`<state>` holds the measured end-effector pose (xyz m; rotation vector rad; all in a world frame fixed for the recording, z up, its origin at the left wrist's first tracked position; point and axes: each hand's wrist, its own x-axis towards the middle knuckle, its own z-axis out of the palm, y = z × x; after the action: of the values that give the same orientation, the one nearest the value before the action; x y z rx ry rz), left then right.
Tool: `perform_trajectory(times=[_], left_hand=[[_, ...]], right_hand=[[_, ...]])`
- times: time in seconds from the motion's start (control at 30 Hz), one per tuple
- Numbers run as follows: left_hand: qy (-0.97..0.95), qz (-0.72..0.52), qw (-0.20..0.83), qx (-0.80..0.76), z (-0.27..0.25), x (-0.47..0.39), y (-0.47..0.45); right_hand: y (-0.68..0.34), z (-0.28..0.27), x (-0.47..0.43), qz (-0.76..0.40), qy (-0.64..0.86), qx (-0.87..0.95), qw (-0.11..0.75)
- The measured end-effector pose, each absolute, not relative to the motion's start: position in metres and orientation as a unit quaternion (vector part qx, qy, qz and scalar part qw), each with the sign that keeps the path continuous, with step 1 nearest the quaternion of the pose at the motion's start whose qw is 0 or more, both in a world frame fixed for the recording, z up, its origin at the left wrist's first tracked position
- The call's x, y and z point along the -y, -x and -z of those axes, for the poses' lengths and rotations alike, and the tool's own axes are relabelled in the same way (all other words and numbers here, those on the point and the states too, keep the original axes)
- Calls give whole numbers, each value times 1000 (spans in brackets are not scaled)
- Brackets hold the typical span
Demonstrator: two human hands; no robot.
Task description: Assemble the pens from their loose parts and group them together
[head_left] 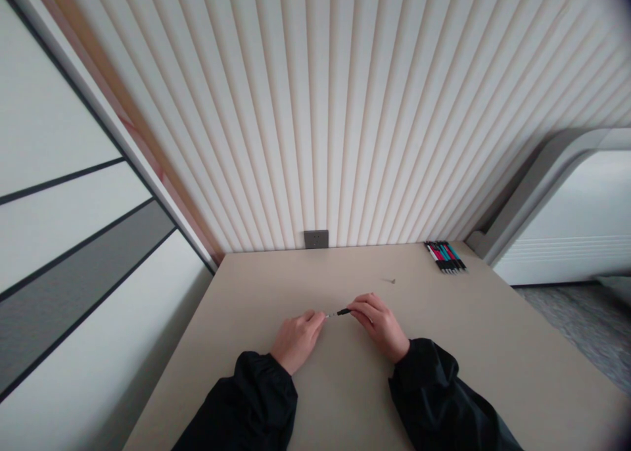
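A slim pen [344,312] spans the gap between my two hands, just above the middle of the tabletop. My left hand [299,336] is closed, its fingertips pinching the pen's pale end. The fingers of my right hand [377,323] are closed round the black end. Whether the pale and black portions are joined or partly apart is too small to tell. Beyond my right hand lies a tiny thin piece [393,281], its kind unclear.
Several pens [446,257] with black, red, white and teal parts lie side by side at the table's back right corner. The beige table [246,286] meets a ribbed wall panel with a dark socket [316,239]. A white cabinet stands left, a pale headboard [566,208] right.
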<state>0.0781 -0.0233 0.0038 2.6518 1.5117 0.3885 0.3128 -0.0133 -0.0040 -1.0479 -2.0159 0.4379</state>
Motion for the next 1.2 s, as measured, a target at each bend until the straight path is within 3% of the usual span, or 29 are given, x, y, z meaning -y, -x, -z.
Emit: perform_trajectory(times=[0.33, 0.57, 0.87, 1.1, 1.2], left_hand=[[-867, -109, 105, -476, -4, 25, -83], [-853, -32, 148, -500, -13, 26, -86], [-879, -88, 46, -466, -10, 27, -84], [-895, -116, 2, -432, -7, 26, -82], [-895, -103, -17, -434, -6, 26, -82]], right_hand=[[-292, 7, 24, -236, 403, 782, 412], [-287, 14, 25, -282, 417, 746, 437], [-284, 6, 27, -301, 440, 751, 388], [-287, 10, 27, -230, 477, 792, 303], [-292, 7, 25, -236, 453, 800, 314]])
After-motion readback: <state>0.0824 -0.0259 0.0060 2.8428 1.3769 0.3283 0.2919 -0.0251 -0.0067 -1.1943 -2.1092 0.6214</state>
